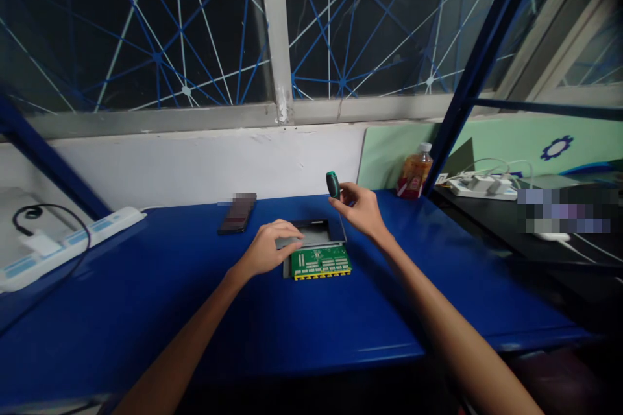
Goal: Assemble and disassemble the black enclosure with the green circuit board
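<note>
Your right thumb and fingers are closed on the black-and-green handle of what looks like a screwdriver (331, 185), its butt end up; your right hand (363, 209) sits above the back right part of the dark metal frame (333, 231). Keep that hold light and let the handle stay in line with its tip (the shaft is too faint to follow, so I can't say whether it touches anything). Your left hand (265, 248) has bent fingers and thumb over the frame's left side; whether they grip or just rest, I can't tell. Press down there, flat and even, so that the frame can't skid. Just in front lies the green circuit board (318, 260), yellow connectors (322, 276) along its near edge: keep your thumb off its parts. Brace your wrists over the blue tabletop (370, 321), well apart from the phone (234, 225).
</note>
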